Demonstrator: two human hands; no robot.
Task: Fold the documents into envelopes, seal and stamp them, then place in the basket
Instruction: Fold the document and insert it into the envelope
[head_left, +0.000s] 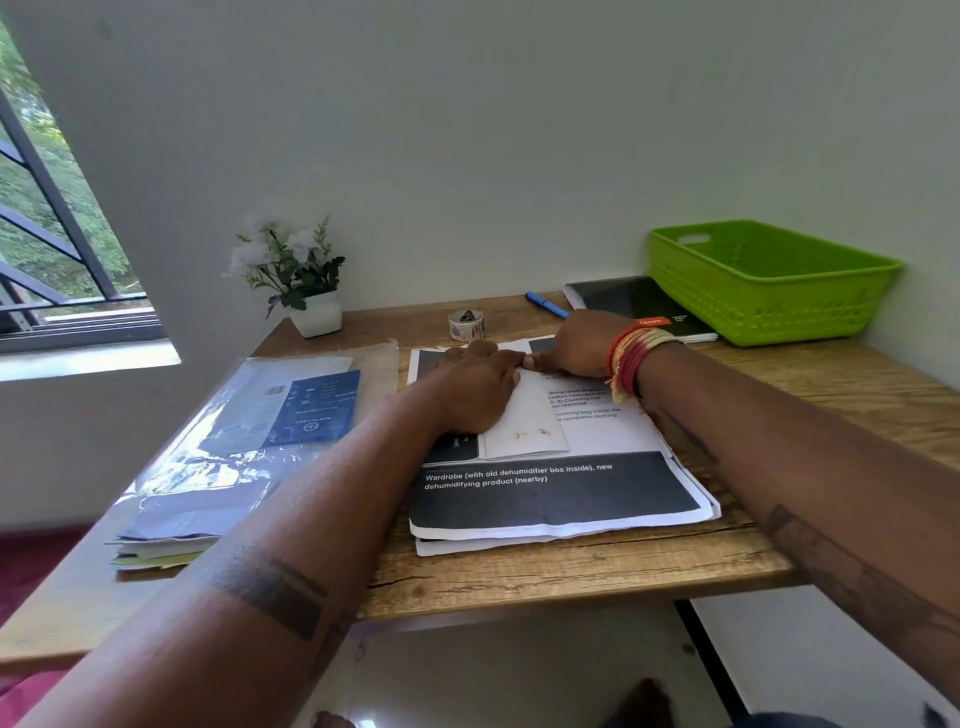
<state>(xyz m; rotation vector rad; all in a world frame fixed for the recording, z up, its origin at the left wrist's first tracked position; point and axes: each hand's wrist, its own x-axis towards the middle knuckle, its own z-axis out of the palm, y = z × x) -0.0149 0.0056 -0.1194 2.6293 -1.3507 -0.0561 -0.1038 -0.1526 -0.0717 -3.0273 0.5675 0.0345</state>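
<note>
A stack of printed documents (561, 499) with black bands lies in the middle of the wooden table (571, 571). On top of it rests a folded white sheet (524, 421). My left hand (472, 389) presses flat on the folded sheet's left part. My right hand (576, 345) presses with its fingers on the sheet's far edge, thumb touching my left hand. A clear plastic packet of envelopes (249, 441) lies at the left. A roll of stickers (466, 325) stands behind the papers. The green basket (769, 280) sits at the far right.
A blue pen (545, 304) and a black notebook (634, 304) lie beside the basket, which rests partly on the notebook. A small potted plant (296, 280) stands at the back left by the wall. A window is at the far left.
</note>
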